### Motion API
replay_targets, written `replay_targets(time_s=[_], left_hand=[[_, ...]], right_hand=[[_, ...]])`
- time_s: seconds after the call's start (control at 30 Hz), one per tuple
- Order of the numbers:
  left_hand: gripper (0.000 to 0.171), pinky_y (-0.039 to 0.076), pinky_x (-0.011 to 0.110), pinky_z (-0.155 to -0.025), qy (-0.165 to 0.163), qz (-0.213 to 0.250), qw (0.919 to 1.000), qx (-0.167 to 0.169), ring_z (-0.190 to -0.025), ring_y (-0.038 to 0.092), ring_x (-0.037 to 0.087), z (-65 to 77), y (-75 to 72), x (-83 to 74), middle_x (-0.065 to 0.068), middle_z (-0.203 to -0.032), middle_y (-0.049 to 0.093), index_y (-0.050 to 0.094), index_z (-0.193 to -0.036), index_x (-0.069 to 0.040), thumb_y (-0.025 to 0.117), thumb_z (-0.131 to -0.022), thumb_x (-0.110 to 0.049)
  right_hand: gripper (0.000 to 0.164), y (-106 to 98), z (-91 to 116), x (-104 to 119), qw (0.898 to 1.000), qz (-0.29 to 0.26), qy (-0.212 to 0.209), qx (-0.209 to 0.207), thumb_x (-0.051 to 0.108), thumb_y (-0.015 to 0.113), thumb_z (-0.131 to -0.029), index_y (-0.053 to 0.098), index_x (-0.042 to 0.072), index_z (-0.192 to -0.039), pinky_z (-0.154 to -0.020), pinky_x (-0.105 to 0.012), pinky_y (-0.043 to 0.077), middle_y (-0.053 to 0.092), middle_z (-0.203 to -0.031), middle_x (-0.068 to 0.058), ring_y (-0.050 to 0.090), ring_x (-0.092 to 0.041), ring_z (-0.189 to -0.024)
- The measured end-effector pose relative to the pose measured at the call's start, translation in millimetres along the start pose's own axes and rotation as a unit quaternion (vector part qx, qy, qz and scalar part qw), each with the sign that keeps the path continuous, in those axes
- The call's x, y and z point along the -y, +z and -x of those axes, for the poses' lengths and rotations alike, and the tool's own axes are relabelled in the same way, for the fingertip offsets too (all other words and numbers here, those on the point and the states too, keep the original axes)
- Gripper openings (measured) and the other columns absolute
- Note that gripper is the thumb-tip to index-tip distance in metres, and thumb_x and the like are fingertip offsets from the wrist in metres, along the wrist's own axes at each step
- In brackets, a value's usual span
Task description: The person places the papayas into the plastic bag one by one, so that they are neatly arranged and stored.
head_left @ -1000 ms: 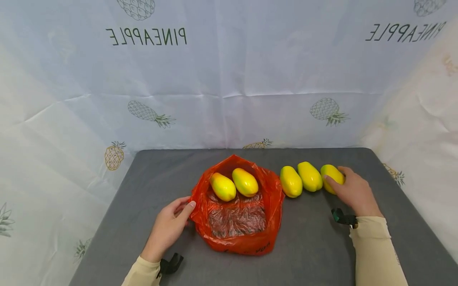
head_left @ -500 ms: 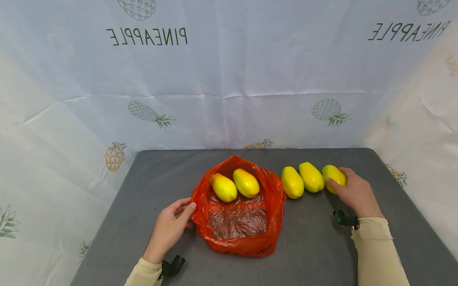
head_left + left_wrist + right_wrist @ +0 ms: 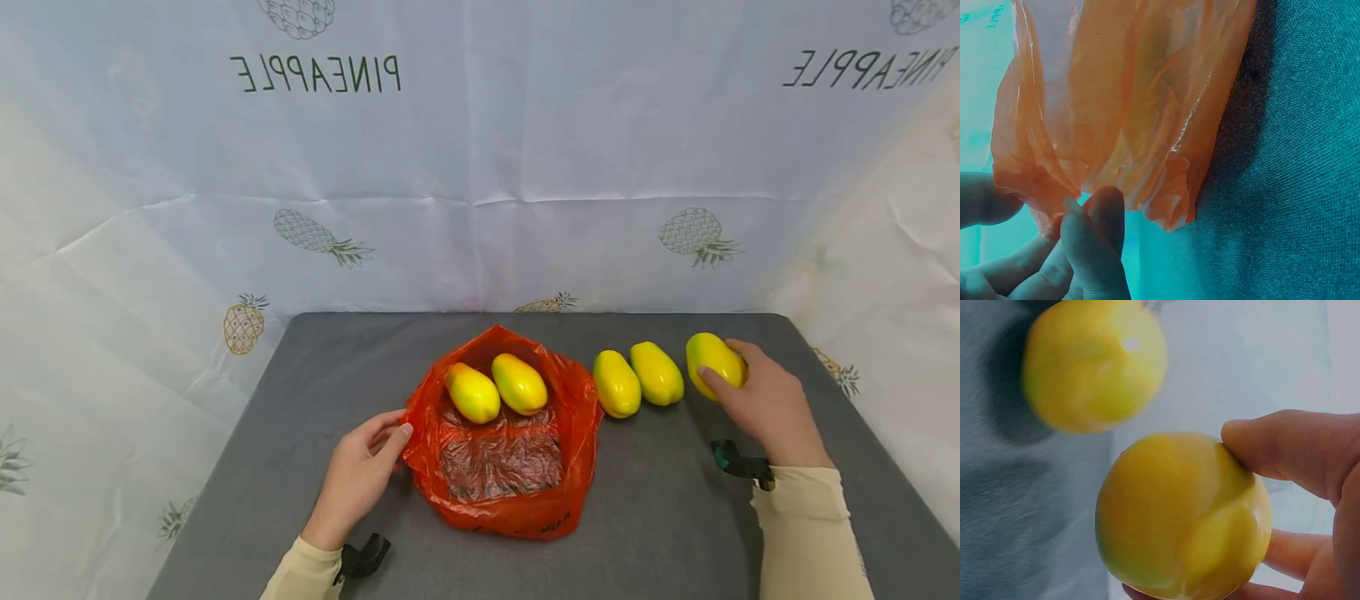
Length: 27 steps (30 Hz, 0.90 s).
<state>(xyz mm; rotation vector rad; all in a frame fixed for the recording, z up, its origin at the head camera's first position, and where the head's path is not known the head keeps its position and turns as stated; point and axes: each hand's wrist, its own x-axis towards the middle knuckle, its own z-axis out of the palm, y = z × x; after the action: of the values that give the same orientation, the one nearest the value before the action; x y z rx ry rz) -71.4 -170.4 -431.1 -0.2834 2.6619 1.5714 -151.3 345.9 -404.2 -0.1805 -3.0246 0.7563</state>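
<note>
A red plastic bag point(image 3: 510, 521) stands with its mouth spread wide, and two yellow papayas point(image 3: 472, 393) lie inside it toward the back. My left hand point(image 3: 358, 475) pinches the bag's left rim; in the left wrist view thumb and fingers point(image 3: 1094, 250) meet on the thin plastic. At the far right my right hand point(image 3: 772, 402) grips another papaya point(image 3: 712, 363), thumb on one side and fingers round the other. The right wrist view shows this held papaya point(image 3: 1179, 519) raised off the table, apart from a neighbouring papaya point(image 3: 1094, 365).
Two more papayas, one point(image 3: 617, 383) beside the bag's right rim and one point(image 3: 657, 373) to its right, lie on the grey table point(image 3: 660, 517). Behind the table's far edge hangs a white pineapple-print cloth point(image 3: 487, 150), with more cloth on both sides.
My right hand has lifted the rightmost papaya from the table and moved it slightly right, away from its neighbour. The left hand keeps its pinch on the bag.
</note>
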Motion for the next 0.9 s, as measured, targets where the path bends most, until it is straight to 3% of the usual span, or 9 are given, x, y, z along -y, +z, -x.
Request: replay_targets(time_s=[0.4, 0.63, 0.9], left_hand=[[0.043, 0.061, 0.024, -0.074, 0.004, 0.013, 0.9999, 0.005, -0.088, 0.074, 0.012, 0.7, -0.2, -0.3, 0.005, -0.116, 0.079, 0.07, -0.143, -0.018, 0.069, -0.107, -0.041], [0.042, 0.061, 0.025, -0.074, 0.009, 0.02, 0.9998, 0.0, -0.086, 0.074, 0.012, 2.3, -0.7, 1.6, 0.004, -0.115, 0.08, 0.07, -0.143, -0.018, 0.07, -0.107, -0.04], [0.039, 0.06, 0.026, -0.073, 0.024, 0.036, 0.999, 0.007, -0.085, 0.073, 0.015, 2.7, 3.0, 3.5, 0.004, -0.113, 0.08, 0.07, -0.142, -0.018, 0.071, -0.106, -0.035]], right_hand=[[0.086, -14, 19, 44, 0.998, -0.006, -0.062, -0.006, 0.057, 0.059, -0.107, 0.032, 0.003, -0.168, -0.082, -0.062, 0.054, 0.052, -0.151, -0.037, 0.061, -0.051, -0.115], [0.08, -6, 32, 77, 0.992, -0.023, -0.128, 0.005, 0.051, 0.068, -0.105, 0.04, 0.007, -0.166, -0.085, -0.058, 0.057, 0.057, -0.151, -0.028, 0.065, -0.043, -0.114], [0.076, 8, 47, 116, 0.986, -0.028, -0.162, 0.024, 0.048, 0.071, -0.104, 0.044, 0.01, -0.164, -0.092, -0.062, 0.06, 0.058, -0.152, -0.022, 0.065, -0.039, -0.117]])
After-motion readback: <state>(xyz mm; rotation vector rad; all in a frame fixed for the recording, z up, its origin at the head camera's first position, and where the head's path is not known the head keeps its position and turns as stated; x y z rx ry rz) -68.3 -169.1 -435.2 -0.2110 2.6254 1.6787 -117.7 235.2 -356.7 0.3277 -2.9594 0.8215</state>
